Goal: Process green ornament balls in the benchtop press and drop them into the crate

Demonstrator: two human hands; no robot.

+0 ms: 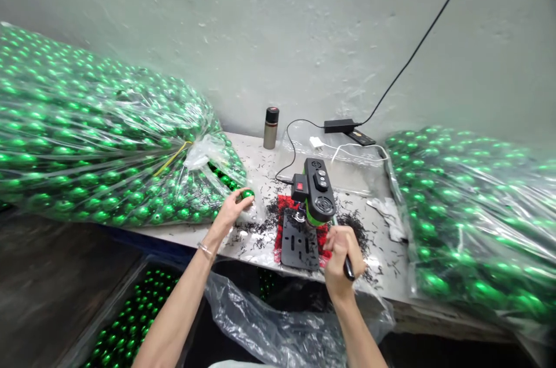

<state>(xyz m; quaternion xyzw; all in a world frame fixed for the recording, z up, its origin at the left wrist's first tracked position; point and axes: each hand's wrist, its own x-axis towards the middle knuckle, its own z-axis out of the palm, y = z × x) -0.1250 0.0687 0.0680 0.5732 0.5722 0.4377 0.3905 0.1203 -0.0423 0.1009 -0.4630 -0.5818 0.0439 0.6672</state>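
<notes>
Between the thumb and fingers of my left hand is a shiny green ball, beside the torn opening of a large clear bag full of such balls. My right hand is closed around the black-ended lever of a small black and green bench machine. The machine's slotted black base plate rests on a red mat, with black shavings scattered around it.
A second bag of green balls lies at the right. Behind the machine are a spray can, a power adapter with cables and a white glove. Below the table edge, an open bag of green balls sits at lower left.
</notes>
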